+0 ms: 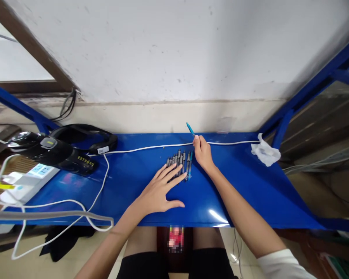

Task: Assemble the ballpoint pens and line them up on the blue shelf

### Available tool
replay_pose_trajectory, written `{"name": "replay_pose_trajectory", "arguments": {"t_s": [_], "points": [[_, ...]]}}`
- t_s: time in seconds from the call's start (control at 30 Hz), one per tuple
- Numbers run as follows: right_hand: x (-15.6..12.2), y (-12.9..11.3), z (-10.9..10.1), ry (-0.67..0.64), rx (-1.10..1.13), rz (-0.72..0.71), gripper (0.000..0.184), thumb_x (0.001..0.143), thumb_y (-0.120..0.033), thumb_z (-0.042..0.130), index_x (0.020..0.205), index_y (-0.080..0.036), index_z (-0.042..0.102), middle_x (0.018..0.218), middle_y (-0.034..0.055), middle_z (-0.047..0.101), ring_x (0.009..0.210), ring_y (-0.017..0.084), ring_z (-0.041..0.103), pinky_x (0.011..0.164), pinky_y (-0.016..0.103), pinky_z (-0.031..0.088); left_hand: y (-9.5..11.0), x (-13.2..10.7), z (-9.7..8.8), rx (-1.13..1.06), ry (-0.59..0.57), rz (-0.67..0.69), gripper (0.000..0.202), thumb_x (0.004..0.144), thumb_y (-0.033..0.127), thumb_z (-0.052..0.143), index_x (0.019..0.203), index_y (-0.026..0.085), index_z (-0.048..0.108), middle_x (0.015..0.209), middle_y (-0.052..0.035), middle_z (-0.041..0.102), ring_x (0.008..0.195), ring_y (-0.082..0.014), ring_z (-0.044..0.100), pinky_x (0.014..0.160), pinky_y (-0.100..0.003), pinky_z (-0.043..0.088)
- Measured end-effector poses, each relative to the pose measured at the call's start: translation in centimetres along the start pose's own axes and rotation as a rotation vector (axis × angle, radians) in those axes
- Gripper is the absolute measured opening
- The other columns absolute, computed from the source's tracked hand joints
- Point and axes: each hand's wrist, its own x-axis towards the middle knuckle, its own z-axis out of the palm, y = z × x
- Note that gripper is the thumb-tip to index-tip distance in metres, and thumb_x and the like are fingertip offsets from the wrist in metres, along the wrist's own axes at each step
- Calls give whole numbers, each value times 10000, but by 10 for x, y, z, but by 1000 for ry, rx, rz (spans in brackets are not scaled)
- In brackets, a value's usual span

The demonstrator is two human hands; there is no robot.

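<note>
Several dark pens (178, 157) lie side by side in a row on the blue tabletop (128, 178). At the right end of the row is a teal pen (190, 164). My left hand (164, 186) rests flat over the lower part of the row, fingers spread and thumb out to the side, hiding part of the pens. Just above and right of the row, my right hand (203, 153) is closed around another teal pen (190, 128), which points up toward the wall.
A black bottle (55, 151) lies at the left beside a black headband-like strap (84, 133) and a white power strip (29, 184). White cable (145, 148) runs along the back and loops at the left. A crumpled white tissue (266, 151) sits at the right.
</note>
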Motion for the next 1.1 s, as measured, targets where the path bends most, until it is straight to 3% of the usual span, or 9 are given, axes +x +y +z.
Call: {"name": "replay_pose_trajectory", "arguments": {"t_s": [0.2,0.37,0.47,0.57,0.7,0.83,0.97,1.1], "points": [[-5,9,5,-85,17,-1,580,1153,-708,290,929,-258,578,932,69,761,893,230,719,900,357,517,-15,35,15,122,7,104,738,1027,621,697,1685,352,500,1793,-106,409,1692,-347,339,1401,-641,201],[-4,12,8,-146,55,-20,595,1152,-718,274,961,-246,583,962,73,761,859,212,735,882,353,548,-27,49,25,18,32,146,612,1041,565,707,1604,348,607,1723,-95,524,1645,-318,437,1366,-598,340],[-4,9,6,-107,46,-66,545,1173,-656,289,955,-247,576,958,73,757,881,216,729,898,356,538,-26,49,24,-34,49,143,638,997,581,760,1574,334,645,1698,-112,556,1630,-333,465,1349,-592,377],[-5,2,1,12,4,-147,472,1193,-579,293,1009,-248,575,956,64,732,897,213,700,906,347,516,-28,56,10,-98,115,109,757,942,602,821,1613,326,604,1699,-123,559,1606,-351,500,1359,-598,351],[-7,-2,-5,121,-38,-201,407,1190,-571,313,1118,-252,556,944,51,694,840,211,653,837,337,500,-40,81,-12,-289,393,-22,472,1099,490,643,1508,261,693,1563,-126,693,1486,-306,629,1296,-527,446],[-10,0,-4,93,-76,-241,413,1186,-571,334,1240,-240,575,996,76,704,834,228,651,824,352,513,-53,106,-13,-586,570,-138,430,1105,509,632,1381,198,743,1417,-146,779,1366,-303,718,1229,-490,513],[-14,-5,-3,-42,-159,-344,392,1195,-506,357,1301,-235,619,1092,110,737,871,235,680,838,347,517,-54,112,0,-875,597,-89,524,1064,500,716,1486,194,668,1467,-164,754,1423,-305,691,1266,-503,492],[-20,-13,-2,-189,-233,-425,374,1202,-465,373,1236,-230,662,958,66,734,771,199,660,743,308,455,-50,104,5,-1014,540,-92,546,1033,498,765,1490,210,692,1500,-153,737,1466,-334,658,1301,-542,462]]}}
